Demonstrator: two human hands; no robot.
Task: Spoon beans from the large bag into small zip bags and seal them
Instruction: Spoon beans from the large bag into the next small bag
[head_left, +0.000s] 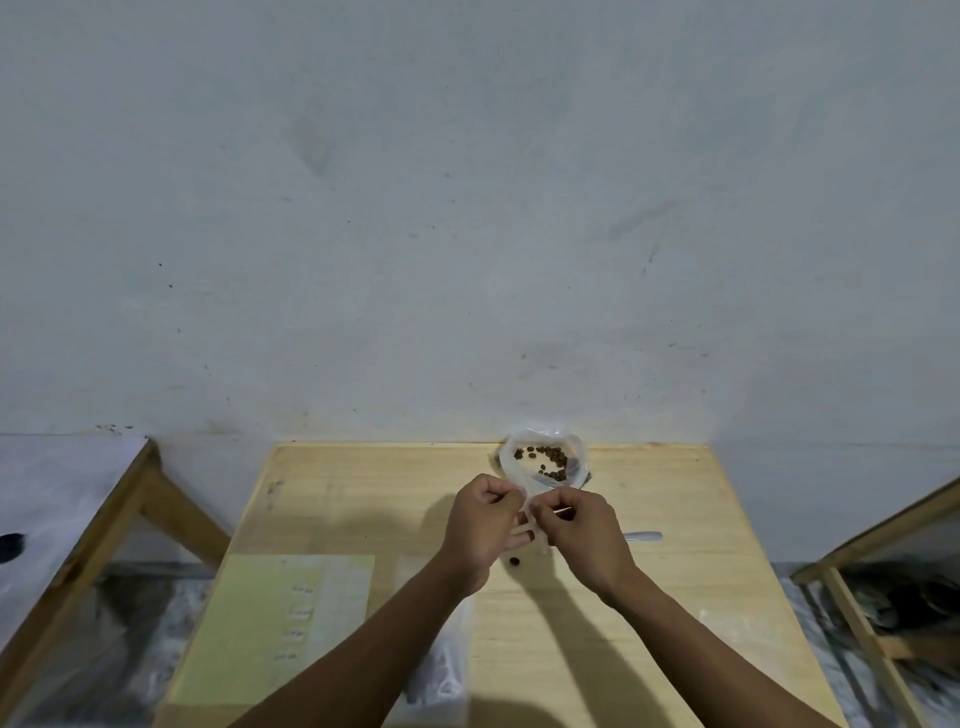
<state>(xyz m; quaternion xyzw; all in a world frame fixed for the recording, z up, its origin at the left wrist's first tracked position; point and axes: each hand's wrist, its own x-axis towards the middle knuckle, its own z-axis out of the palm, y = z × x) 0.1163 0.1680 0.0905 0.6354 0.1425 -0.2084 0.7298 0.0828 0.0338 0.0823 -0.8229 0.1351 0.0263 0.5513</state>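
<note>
A person stands at a light wooden table (649, 519), seen from above, with both forearms reaching forward. The landmark here is the large clear bag of beans (545, 460), which sits open at the far edge of the table against a grey wall, with dark beans visible inside.

Just in front of that bag, the two hands meet over a small zip bag (532, 512), a thin clear pouch that is hard to make out between them. The left hand (480, 519) has its fingers curled and pinches the pouch's top edge on one side. The right hand (582, 525) is likewise curled, pinching the other side of the same edge; a thin pale line shows at its fingertips, probably the zip strip. Neither hand is spread.

This looks like the sealing step. To do it well, the fingers should press the zip strip from one end to the other, keeping the pouch upright so nothing spills.

A white plastic spoon (644, 536) lies on the table just right of the right hand, nearer the person than the large bag. A single loose bean (514, 561) rests on the table below the hands. More clear bags (436, 670) lie nearer still, beside a pale yellow sheet (270, 623) far left of the large bag.
</note>
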